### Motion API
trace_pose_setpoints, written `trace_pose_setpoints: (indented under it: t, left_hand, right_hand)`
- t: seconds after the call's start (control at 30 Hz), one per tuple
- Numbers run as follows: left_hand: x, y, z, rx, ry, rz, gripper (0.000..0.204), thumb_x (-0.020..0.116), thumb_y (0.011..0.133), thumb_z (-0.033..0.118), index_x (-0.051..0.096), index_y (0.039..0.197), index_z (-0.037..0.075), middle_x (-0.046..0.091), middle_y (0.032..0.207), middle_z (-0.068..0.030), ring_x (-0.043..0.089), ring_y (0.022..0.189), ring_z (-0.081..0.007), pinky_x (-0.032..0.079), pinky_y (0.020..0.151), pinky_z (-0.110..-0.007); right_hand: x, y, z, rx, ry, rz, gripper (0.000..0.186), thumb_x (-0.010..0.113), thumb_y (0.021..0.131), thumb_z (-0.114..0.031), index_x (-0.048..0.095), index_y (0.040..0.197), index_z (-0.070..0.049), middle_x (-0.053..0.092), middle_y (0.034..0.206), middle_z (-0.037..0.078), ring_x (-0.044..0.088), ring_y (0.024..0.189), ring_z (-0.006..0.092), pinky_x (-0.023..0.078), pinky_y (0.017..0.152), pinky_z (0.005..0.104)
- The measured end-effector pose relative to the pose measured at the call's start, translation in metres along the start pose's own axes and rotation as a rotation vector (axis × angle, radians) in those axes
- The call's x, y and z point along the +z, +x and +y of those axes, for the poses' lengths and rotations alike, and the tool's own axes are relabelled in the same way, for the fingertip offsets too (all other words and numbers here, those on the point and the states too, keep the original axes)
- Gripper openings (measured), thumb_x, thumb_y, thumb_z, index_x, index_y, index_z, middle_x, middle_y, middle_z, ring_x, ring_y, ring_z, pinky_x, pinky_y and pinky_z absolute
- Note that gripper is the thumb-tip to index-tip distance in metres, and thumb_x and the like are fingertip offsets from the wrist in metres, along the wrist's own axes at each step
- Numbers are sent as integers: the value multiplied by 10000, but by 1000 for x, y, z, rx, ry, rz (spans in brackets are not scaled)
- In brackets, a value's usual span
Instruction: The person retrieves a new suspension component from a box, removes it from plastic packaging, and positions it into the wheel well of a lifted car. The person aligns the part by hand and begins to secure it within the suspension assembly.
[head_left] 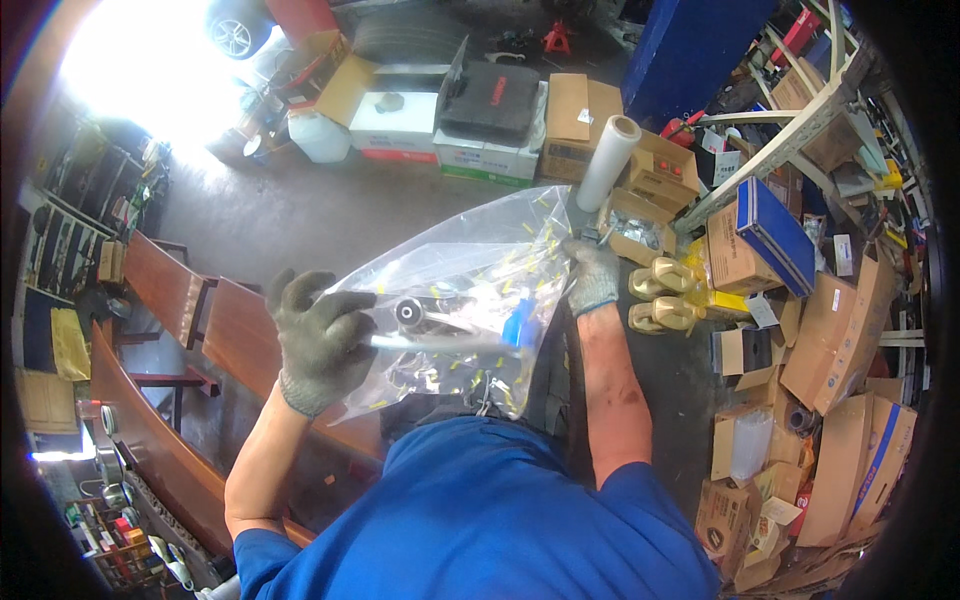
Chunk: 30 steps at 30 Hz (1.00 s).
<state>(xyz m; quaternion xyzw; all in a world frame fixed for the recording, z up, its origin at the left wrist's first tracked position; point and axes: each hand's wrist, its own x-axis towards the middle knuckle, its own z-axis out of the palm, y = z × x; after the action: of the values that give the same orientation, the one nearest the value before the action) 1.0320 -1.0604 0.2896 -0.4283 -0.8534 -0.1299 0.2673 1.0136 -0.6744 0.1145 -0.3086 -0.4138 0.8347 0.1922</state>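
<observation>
A large clear plastic bag (430, 262) with scattered yellow marks is held up in front of my chest. My left hand (325, 340), in a dark grey knit glove, bends its fingers over the bag's left side. On the right, my right hand (592, 272), in a lighter grey glove, grips the bag's upper right edge. Seen in or through the plastic is a metal part with a black round end (408, 312) and a pale bar. A blue piece (519, 322) shows near the bar's right end. Reflections blur the rest of the contents.
Beyond the bag stand boxes, a black tool case (490, 100) and an upright roll of clear film (608, 160). Cardboard boxes (835, 340) and yellowish jugs (665, 295) crowd the right. Brown benches (240, 320) lie at left. A blue post (690, 60) rises at the back.
</observation>
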Motion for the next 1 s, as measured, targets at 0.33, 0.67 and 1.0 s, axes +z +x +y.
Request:
trace_pose_setpoints:
  t: [0.33, 0.67, 1.0]
  left_hand:
    - [-18, -5, -26, -255, -261, 88, 258, 754, 649, -14, 681, 884, 63, 699, 966, -80, 628, 975, -325, 516, 867, -413]
    - [22, -41, -40, -887, -586, 225, 216, 765, 739, -29, 690, 929, 40, 680, 912, -71, 655, 867, -199, 528, 806, -330]
    - [44, -64, -23, -1036, -904, 294, 238, 763, 786, -27, 684, 1002, 33, 681, 916, -35, 626, 849, -120, 528, 763, -317]
  right_hand:
    - [6, -22, -11, -38, -548, -64, 329, 840, 845, -42, 721, 1149, -7, 708, 952, 64, 671, 789, 151, 531, 684, 309]
    - [28, -165, -31, -644, -849, -325, 213, 818, 886, -38, 647, 1010, -65, 643, 869, -3, 610, 720, 127, 535, 682, 310]
    - [61, -114, -47, -81, -591, -247, 165, 793, 861, -79, 676, 971, -45, 683, 862, 27, 655, 747, 116, 536, 701, 298]
